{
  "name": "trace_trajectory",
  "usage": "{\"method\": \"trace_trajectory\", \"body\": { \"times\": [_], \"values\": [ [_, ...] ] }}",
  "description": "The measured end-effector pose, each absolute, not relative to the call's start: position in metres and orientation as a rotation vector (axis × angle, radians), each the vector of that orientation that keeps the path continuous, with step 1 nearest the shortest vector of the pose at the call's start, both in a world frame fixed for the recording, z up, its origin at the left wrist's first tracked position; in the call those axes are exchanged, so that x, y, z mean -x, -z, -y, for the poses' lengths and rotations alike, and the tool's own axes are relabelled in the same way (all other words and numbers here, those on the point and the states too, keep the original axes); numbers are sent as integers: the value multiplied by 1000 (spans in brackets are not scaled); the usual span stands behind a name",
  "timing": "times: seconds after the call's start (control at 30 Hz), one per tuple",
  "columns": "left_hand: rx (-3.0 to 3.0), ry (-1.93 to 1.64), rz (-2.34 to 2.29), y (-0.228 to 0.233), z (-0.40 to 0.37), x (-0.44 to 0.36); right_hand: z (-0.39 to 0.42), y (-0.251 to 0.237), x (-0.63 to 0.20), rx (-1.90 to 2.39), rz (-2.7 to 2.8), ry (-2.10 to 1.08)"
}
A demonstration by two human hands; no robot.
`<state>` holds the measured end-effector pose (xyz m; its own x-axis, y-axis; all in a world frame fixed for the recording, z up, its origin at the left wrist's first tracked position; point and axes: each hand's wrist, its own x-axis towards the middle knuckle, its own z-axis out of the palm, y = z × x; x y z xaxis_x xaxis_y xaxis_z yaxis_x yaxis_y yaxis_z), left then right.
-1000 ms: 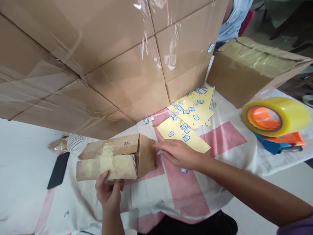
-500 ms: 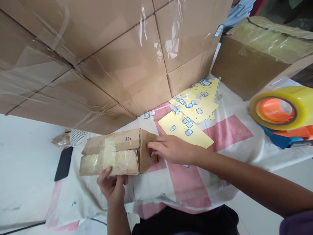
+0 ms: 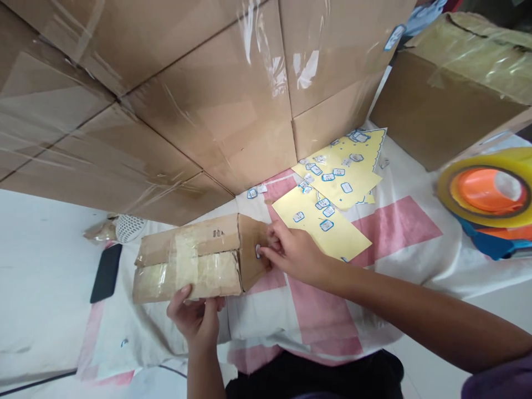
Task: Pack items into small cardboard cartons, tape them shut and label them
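Near the front edge of the pink-and-white cloth (image 3: 394, 221), the left hand (image 3: 195, 318) clasps the small taped carton (image 3: 189, 266) from below, steadying it while the right hand's (image 3: 293, 252) fingertips press a small sticker (image 3: 258, 251) onto its end flap.

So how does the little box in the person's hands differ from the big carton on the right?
The small box is long, flat and crumpled; the big carton is bulky with crisper sides. The left hand grips the small box from below and the right hand presses a sticker on its end, while nobody touches the big carton. The sticker marks the small box; the carton's visible faces show none. Both are brown cardboard sealed with tape.
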<state>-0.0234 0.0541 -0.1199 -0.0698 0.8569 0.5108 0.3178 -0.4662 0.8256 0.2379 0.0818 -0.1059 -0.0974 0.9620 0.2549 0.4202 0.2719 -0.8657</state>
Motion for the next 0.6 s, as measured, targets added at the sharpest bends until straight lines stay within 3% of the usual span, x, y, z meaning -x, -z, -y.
{"method": "trace_trajectory", "body": {
  "times": [0.2, 0.6],
  "values": [
    [-1687, -1601, -1412, 120, -52, 20, -57, 110, -229, 1042, 1567, -838],
    [-1661, -1631, -1533, 111, -50, 11, -40, 108, -228, 1024, 1554, -1366]
  ]
}}
